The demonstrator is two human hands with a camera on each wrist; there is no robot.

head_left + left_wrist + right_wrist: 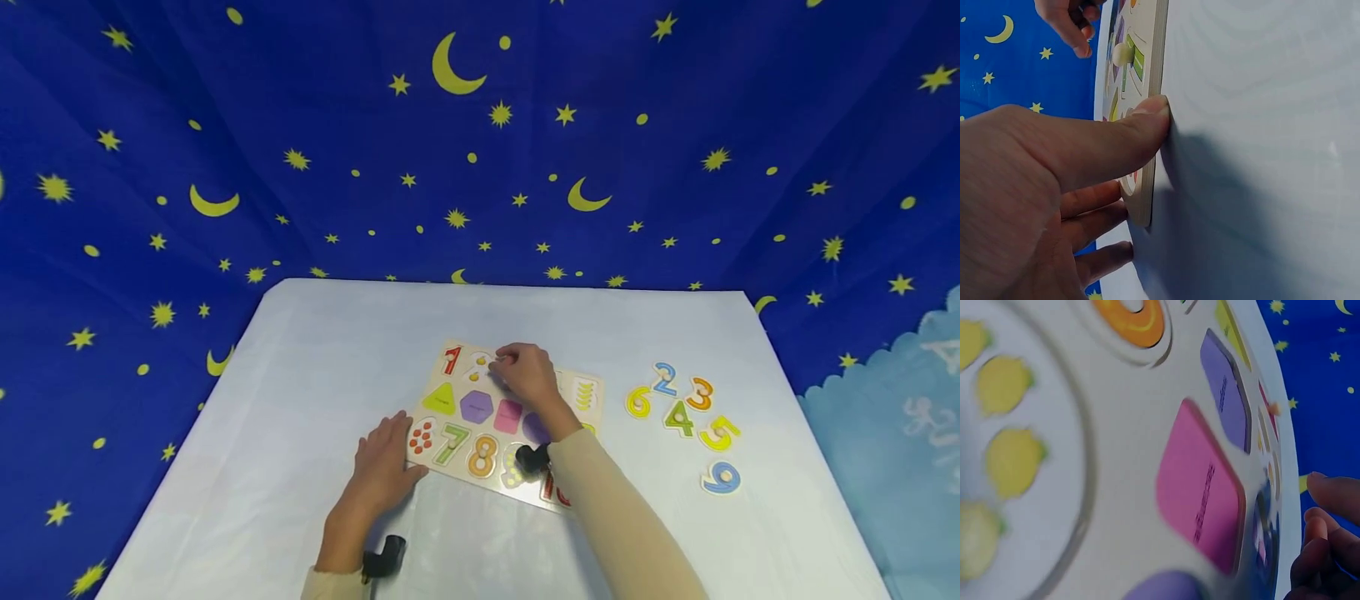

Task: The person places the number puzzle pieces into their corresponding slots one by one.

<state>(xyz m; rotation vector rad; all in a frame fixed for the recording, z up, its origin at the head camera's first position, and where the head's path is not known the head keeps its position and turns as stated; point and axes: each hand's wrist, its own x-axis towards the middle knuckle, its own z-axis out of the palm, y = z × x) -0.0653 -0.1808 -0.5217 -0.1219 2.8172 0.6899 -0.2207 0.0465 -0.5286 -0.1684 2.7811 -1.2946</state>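
A wooden number puzzle board (487,425) lies tilted on the table. My left hand (382,467) touches its lower left corner; in the left wrist view the thumb (1141,128) rests on the near edge, with the other fingers beside the adjoining edge. Over the board's far side is my right hand (527,377), near the recess with two pictured fruits (477,368); its fingers (1319,531) are loosely bent, with nothing visible between them. The red 1 (451,359), green 7 (452,443), orange 8 (482,456) and red 10 (556,492) sit in the board.
Loose number pieces lie right of the board: blue 2 (665,379), orange 3 (701,393), green 4 (679,419), yellow 5 (720,433), yellow 6 (639,402) and blue 9 (722,478). The white table (262,467) meets a blue starry cloth (337,100).
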